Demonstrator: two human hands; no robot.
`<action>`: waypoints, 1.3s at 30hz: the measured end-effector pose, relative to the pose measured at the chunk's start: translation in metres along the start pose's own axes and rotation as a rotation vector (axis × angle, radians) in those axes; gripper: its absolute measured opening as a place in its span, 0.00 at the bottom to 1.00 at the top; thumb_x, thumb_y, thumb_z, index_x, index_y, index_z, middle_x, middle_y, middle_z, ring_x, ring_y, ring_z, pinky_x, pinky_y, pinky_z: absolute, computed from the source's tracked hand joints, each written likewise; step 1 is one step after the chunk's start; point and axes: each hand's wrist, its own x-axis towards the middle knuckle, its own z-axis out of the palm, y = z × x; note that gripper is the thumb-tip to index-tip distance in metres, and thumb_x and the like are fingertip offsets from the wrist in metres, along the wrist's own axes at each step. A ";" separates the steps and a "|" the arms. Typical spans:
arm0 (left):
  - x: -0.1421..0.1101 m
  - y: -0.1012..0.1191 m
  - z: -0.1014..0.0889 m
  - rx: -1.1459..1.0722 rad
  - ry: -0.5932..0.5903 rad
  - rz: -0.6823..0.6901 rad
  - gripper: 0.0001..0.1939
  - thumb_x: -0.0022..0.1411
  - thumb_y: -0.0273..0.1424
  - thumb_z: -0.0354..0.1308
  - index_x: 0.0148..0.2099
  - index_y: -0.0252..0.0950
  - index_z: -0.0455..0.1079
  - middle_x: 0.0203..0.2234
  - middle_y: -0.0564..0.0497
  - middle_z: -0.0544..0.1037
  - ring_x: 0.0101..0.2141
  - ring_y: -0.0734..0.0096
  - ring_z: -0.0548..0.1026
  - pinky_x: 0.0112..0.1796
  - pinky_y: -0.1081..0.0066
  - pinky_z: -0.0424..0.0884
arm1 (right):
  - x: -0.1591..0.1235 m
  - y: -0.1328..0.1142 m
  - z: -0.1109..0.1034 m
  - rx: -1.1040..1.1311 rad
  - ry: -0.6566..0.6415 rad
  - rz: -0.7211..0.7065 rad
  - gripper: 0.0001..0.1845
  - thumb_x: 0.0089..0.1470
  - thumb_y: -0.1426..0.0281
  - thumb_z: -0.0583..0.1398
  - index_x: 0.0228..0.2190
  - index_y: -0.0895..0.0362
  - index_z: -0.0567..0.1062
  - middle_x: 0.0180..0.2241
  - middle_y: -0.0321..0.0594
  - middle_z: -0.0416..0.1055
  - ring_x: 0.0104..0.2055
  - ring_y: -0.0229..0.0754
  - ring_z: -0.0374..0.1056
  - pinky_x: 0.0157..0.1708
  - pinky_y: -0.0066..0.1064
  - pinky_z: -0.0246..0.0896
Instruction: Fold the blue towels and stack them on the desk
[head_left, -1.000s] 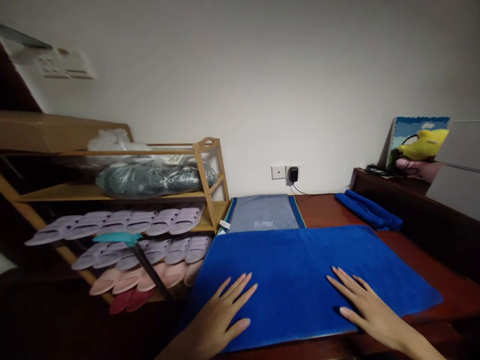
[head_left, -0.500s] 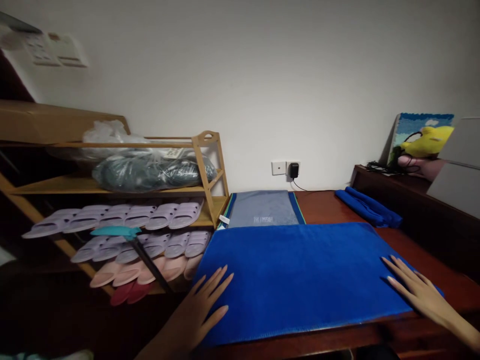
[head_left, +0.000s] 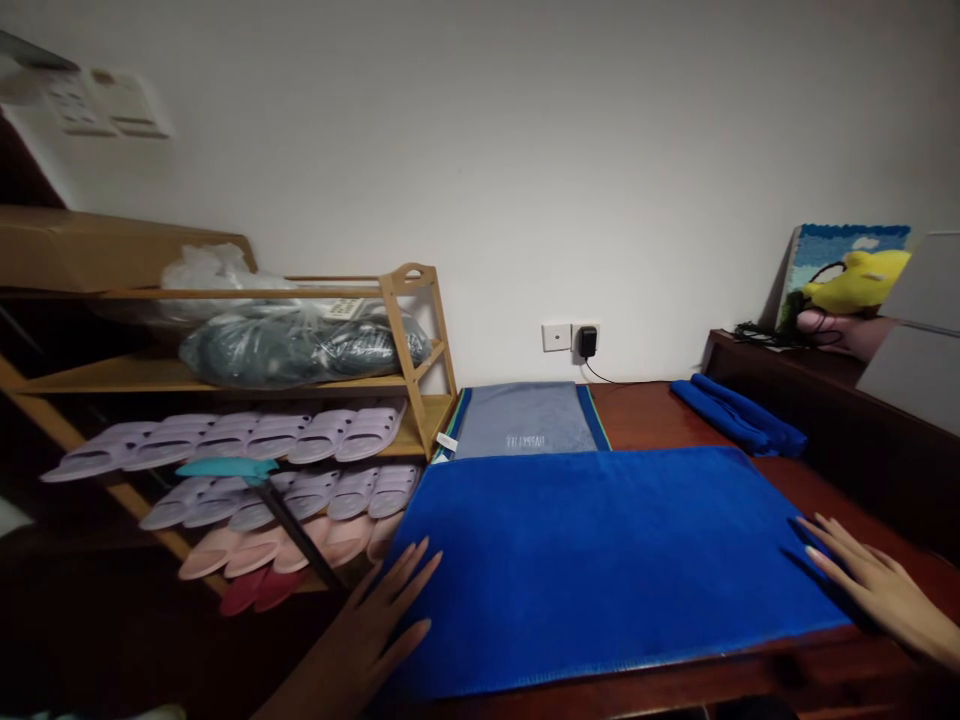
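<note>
A blue towel (head_left: 600, 560) lies spread flat across the front of the wooden table. My left hand (head_left: 382, 620) is at its left edge, fingers spread and nothing held. At the right edge of the cloth, my right hand (head_left: 874, 575) is also open, its fingertips over the blue fabric; whether they touch it I cannot tell. Behind the blue towel lies a grey towel (head_left: 525, 415) with blue and green borders, its front part covered. Another blue towel (head_left: 739, 415), folded into a long narrow strip, rests at the back right.
To the left stands a wooden shoe rack (head_left: 420, 350) with rows of slippers (head_left: 375, 430) and a plastic-wrapped bundle (head_left: 300, 345). A teal-headed pole (head_left: 300, 535) leans before it. A black charger (head_left: 588, 341) is plugged into the wall. A dark raised ledge (head_left: 825, 400) borders the right side.
My right hand has slid outward to the right. My left hand has shifted slightly left and down. The front right corner of the spread blue towel reaches a little farther right.
</note>
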 end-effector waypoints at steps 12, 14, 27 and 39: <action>0.089 -0.066 0.038 -0.010 -0.016 -0.439 0.33 0.66 0.45 0.37 0.67 0.32 0.45 0.65 0.41 0.47 0.64 0.56 0.44 0.58 0.49 0.47 | 0.135 -0.064 0.006 0.007 -0.107 0.013 0.41 0.55 0.44 0.39 0.63 0.52 0.50 0.65 0.41 0.41 0.67 0.46 0.35 0.62 0.50 0.35; 0.086 -0.067 0.041 -0.031 -0.042 -0.439 0.33 0.66 0.45 0.36 0.68 0.34 0.43 0.65 0.43 0.46 0.64 0.57 0.43 0.58 0.48 0.47 | 0.135 -0.060 0.012 -0.002 -0.098 0.017 0.43 0.54 0.43 0.40 0.63 0.54 0.50 0.65 0.41 0.40 0.67 0.46 0.34 0.62 0.49 0.35; 0.190 -0.009 -0.047 0.027 -0.113 -0.170 0.34 0.62 0.48 0.42 0.66 0.36 0.51 0.65 0.41 0.45 0.64 0.55 0.45 0.58 0.50 0.45 | 0.074 -0.106 -0.005 -0.006 0.196 -0.040 0.33 0.56 0.52 0.48 0.57 0.56 0.62 0.61 0.49 0.55 0.64 0.51 0.48 0.56 0.51 0.48; 0.340 0.143 0.040 -0.086 -0.025 0.100 0.16 0.67 0.33 0.42 0.54 0.36 0.62 0.63 0.40 0.54 0.63 0.58 0.48 0.56 0.50 0.50 | -0.065 -0.313 0.018 -0.006 0.345 -0.421 0.37 0.60 0.54 0.48 0.64 0.59 0.45 0.64 0.45 0.46 0.65 0.47 0.43 0.59 0.43 0.46</action>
